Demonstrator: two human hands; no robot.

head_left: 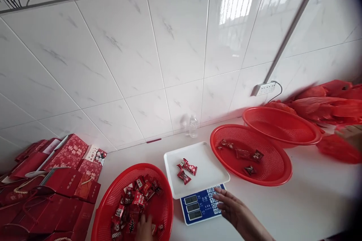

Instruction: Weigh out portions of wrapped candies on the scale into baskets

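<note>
My left hand reaches into the near red plastic basket, its fingertips among red-wrapped candies. Only part of this hand shows, and whether it grips a candy cannot be made out. My right hand is open, fingers extended, holding nothing, beside the keypad of a blue-fronted digital scale. On the scale's white tray lie a few small wrapped candies, grouped left of its middle.
A second red basket with a few candies stands right of the scale, against another red basket. Red gift boxes are piled at left. A clear bottle stands by the wall. Another person's hand touches red bags.
</note>
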